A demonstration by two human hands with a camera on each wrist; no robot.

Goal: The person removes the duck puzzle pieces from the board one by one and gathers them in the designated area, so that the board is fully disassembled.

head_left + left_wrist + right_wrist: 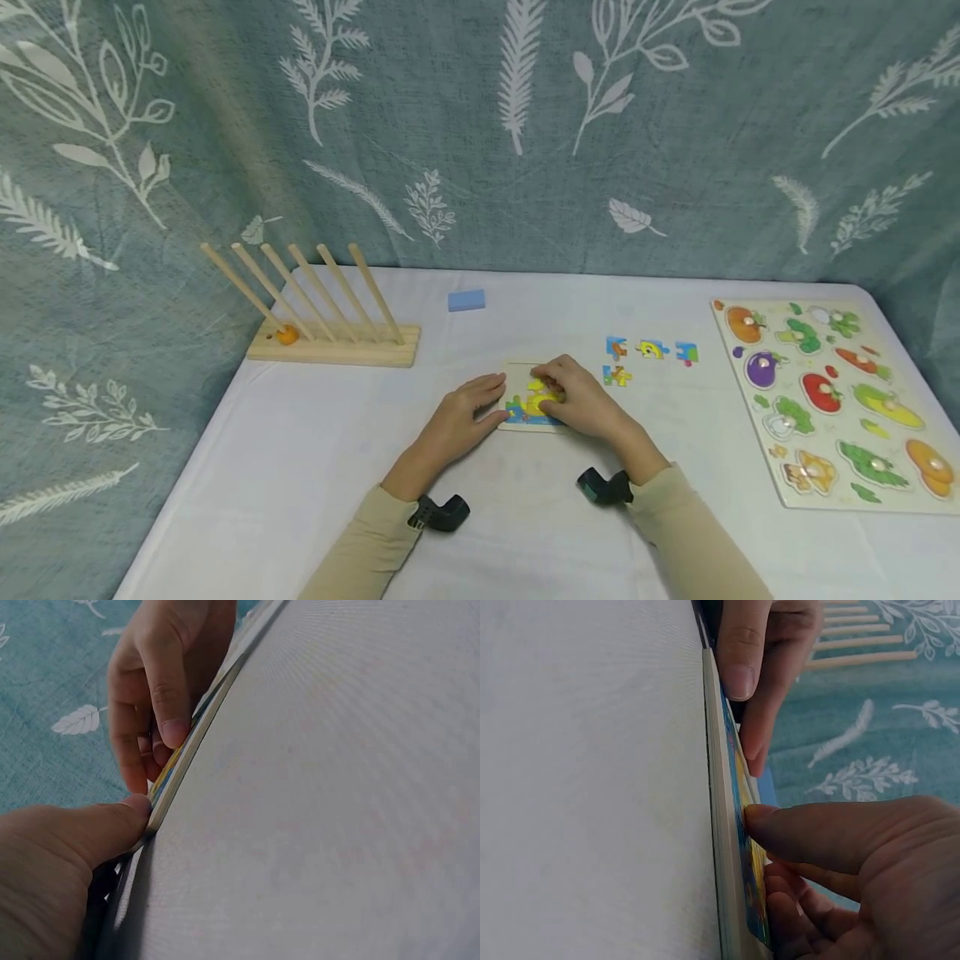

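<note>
A small wooden-framed jigsaw puzzle (517, 423) with yellow and blue pieces lies flat on the table between the hands. At its left side, my left hand (457, 421) rests with thumb and fingers spread apart, the thumb (120, 825) touching the near corner. My right hand (588, 400) is over the puzzle's right part, thumb and curled fingers pinching a yellow jigsaw piece (553, 398), mostly hidden by the fingers. In the right wrist view the right thumb (802, 832) meets the picture surface (742, 802). Several loose jigsaw pieces (651, 349) lie beyond the right hand.
A wooden rack (337, 354) with several upright pegs and an orange bead (287, 334) stands at the left back. A blue block (467, 301) lies near the back edge. A large vegetable knob-puzzle board (817, 433) lies at the right.
</note>
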